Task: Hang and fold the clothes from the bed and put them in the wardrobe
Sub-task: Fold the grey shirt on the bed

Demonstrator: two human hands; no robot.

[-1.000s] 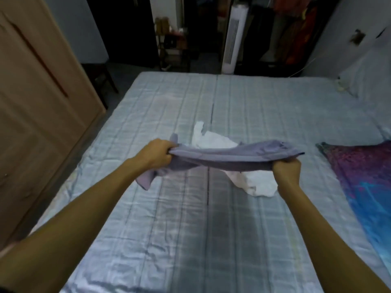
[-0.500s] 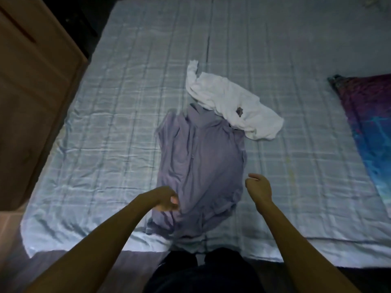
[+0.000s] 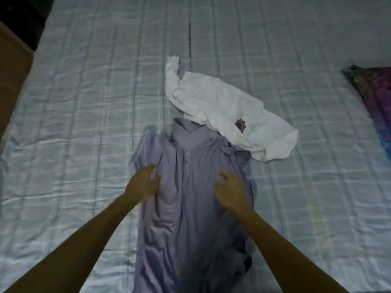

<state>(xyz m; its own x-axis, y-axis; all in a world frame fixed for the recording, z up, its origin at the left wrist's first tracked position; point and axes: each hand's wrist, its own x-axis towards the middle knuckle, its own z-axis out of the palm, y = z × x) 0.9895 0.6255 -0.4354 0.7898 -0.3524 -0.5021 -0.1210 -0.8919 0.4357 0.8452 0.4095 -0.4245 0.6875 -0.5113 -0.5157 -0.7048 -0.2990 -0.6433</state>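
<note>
A lavender collared shirt (image 3: 188,208) lies flat and face up on the bed (image 3: 84,102), collar away from me, buttons down its middle. My left hand (image 3: 142,183) rests on the shirt's left chest, fingers loosely curled and apart. My right hand (image 3: 230,188) hovers over or touches the right chest, fingers spread; neither hand grips any cloth. A crumpled white garment (image 3: 224,108) with a small dark emblem lies just beyond the collar, overlapping the shirt's right shoulder.
A purple and blue patterned cloth (image 3: 378,98) lies at the bed's right edge. The wooden wardrobe (image 3: 11,77) stands along the left. The checked sheet is wrinkled around the shirt.
The shirt went from being stretched in the air between both hands to lying spread on the bed. Both hands let go and moved up from the hem to its chest.
</note>
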